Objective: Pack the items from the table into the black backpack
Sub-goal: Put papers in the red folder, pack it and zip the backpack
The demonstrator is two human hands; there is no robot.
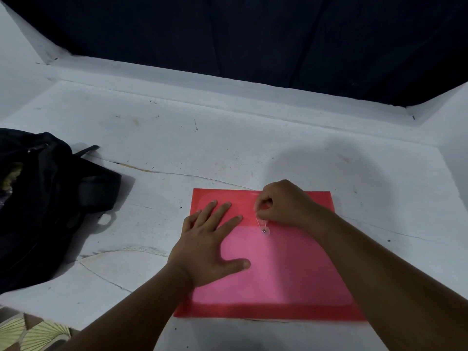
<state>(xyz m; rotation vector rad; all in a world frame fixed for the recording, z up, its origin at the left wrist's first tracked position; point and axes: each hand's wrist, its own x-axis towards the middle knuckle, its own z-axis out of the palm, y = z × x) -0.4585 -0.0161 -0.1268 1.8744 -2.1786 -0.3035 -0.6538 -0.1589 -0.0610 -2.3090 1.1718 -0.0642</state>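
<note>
Pink folder (pixel 291 269) is pressed flat by the left hand (pixel 210 249); its string (pixel 260 221) is pinched by right-hand fingers (pixel 263 209); no writing is legible.

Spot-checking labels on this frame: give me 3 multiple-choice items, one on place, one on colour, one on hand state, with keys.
1. Where is the backpack relative to the folder?
A. to its left
B. on it
C. to its right

2. Folder colour?
A. blue
B. pink-red
C. green

3. The left hand is:
A. a fist
B. flat on the folder
C. inside the backpack

Key: 1 A, it lies at the table's left edge; 2 B, pink with a red flap; 3 B, fingers spread, while the right hand pinches the string.
</note>
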